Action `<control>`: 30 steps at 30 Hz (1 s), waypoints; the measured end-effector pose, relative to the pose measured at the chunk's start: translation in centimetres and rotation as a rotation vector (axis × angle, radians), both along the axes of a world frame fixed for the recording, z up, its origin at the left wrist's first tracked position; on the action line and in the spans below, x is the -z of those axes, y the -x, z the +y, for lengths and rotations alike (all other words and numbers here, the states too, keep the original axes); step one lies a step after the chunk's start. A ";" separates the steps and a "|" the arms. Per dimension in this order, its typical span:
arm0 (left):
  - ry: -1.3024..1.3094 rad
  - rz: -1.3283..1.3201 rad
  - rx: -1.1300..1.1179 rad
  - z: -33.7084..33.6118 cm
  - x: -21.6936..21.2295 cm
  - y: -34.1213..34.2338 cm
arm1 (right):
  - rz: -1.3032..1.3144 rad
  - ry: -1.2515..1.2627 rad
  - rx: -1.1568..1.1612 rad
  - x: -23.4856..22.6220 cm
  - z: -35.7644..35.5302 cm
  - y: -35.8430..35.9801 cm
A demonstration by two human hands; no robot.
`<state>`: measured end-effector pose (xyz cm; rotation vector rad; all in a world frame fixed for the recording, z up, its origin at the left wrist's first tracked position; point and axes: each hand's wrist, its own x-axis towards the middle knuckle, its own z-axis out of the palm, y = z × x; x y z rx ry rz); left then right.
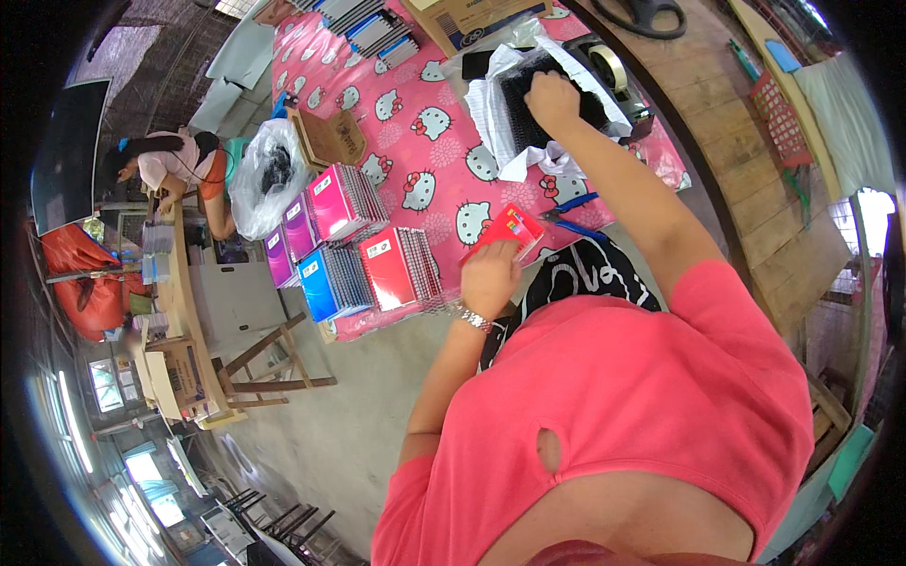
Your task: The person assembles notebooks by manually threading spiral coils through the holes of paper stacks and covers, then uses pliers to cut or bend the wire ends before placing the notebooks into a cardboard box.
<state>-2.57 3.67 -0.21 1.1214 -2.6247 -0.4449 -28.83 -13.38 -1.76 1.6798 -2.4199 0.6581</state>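
Left hand (491,278), back upward, elbow bent; fingers pressed together over the near end of one red notebook (515,226), thumb hidden, pinch cannot be told. Blue-handled pliers (578,201): just right of the notebook. Red notebook stack (398,269): to its left. Right hand (554,100): beyond it, rightward; arm outstretched, fingers curled into black material (521,106), pinch cannot be told. Tape roll (618,72): farther beyond, right.
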 end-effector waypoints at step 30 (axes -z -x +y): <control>0.246 0.096 -0.071 -2.0 0.5 0.4 | -0.745 0.062 -0.912 -0.7 16.4 -4.2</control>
